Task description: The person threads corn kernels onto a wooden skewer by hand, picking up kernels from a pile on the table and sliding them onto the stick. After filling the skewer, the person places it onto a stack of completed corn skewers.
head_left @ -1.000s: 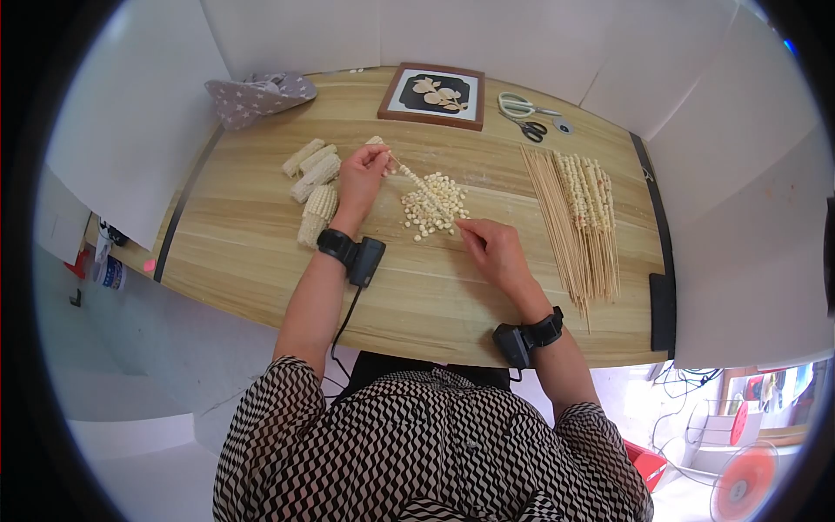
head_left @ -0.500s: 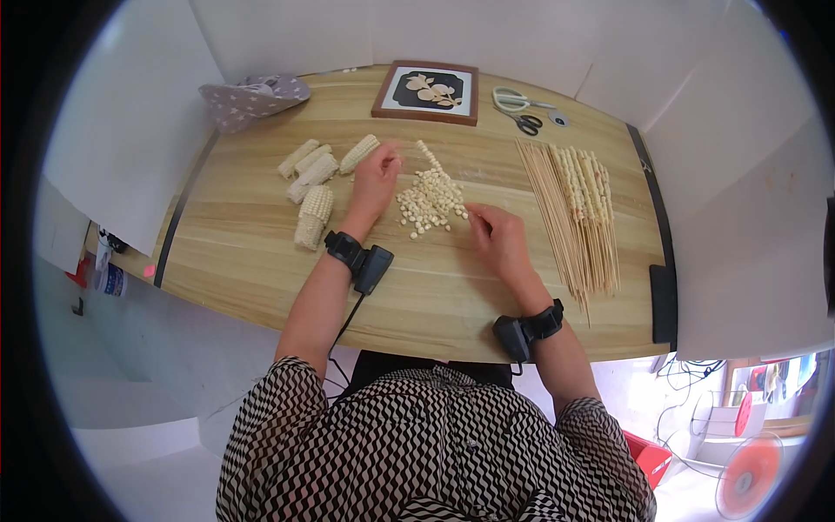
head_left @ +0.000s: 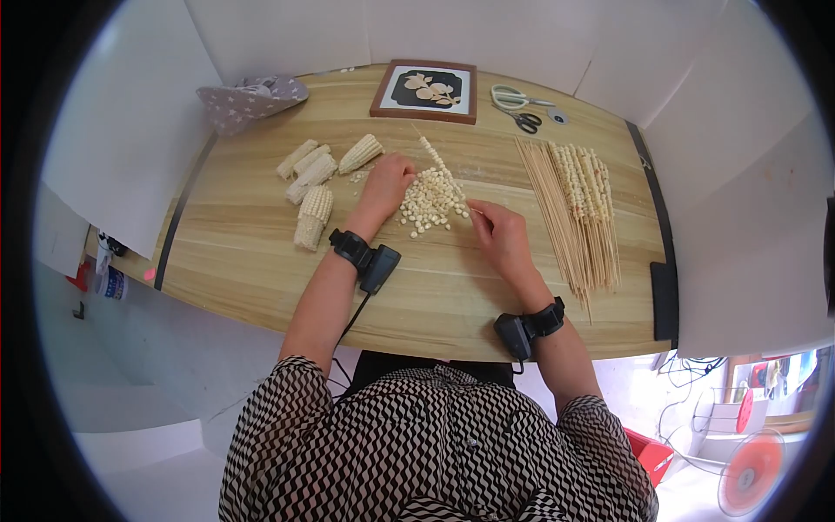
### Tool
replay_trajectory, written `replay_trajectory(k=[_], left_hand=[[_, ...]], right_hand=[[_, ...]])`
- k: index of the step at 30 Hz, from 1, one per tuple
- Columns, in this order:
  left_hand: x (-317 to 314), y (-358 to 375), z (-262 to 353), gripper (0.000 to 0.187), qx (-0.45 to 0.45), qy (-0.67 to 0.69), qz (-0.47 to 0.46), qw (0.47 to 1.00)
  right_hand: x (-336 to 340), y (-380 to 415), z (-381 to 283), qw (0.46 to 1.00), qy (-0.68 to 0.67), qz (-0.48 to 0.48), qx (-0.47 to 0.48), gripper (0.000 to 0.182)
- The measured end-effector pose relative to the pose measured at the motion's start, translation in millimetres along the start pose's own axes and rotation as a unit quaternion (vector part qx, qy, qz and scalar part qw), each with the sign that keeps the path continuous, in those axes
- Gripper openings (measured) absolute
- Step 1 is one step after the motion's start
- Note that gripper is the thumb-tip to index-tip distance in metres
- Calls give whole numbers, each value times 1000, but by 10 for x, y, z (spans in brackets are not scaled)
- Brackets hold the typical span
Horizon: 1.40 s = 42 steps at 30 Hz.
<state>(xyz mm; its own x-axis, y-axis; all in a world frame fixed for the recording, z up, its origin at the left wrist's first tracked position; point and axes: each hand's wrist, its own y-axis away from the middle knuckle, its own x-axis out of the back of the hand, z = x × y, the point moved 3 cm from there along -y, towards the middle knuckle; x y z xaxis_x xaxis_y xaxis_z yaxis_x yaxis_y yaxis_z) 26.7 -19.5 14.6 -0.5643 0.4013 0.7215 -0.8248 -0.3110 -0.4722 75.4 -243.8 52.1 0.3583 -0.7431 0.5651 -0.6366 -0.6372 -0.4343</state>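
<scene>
Your right hand (head_left: 500, 233) pinches the skewer (head_left: 432, 154), judged light and stiff, best held by its end nearest the tabletop's (head_left: 426, 300) front edge; left hand's (head_left: 388, 184) grip unclear.

Left hand (head_left: 389, 184) at kernel pile (head_left: 428, 204), fingertips curled out of sight, any kernel in them impossible to tell! Right hand (head_left: 502, 235) hides near end of skewer (head_left: 432, 154), lower stretch lost against pile. Shirt (head_left: 435, 444) runs off bottom edge.
</scene>
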Motion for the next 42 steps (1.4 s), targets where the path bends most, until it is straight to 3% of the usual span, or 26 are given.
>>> replay_trajectory(k=[2,4,5,7,8,10,16,42], left_hand=[[12,9,11,14,24,22,6,999],[38,46,-24,12,163,171,54,970],[23,48,-73,12,164,171,54,970],[9,60,-256,14,213,351,115,905],[38,61,-288,14,213,350,115,905],[85,89,-375,16,253,457,163,837],[168,103,-438,19,297,535,190,768],[148,92,-422,14,270,500,195,799]], right_hand=[[3,-1,-3,1000,2,-2,-1,17],[5,2,-3,1000,1,-4,4,17],[6,4,-10,1000,1,-5,5,17],[9,6,-37,1000,-3,-18,8,17],[11,9,-45,1000,-3,-18,9,17],[-4,22,-70,999,-14,-42,19,18],[-38,46,-124,995,-36,-80,49,19],[-49,53,-123,994,-26,-86,53,18]])
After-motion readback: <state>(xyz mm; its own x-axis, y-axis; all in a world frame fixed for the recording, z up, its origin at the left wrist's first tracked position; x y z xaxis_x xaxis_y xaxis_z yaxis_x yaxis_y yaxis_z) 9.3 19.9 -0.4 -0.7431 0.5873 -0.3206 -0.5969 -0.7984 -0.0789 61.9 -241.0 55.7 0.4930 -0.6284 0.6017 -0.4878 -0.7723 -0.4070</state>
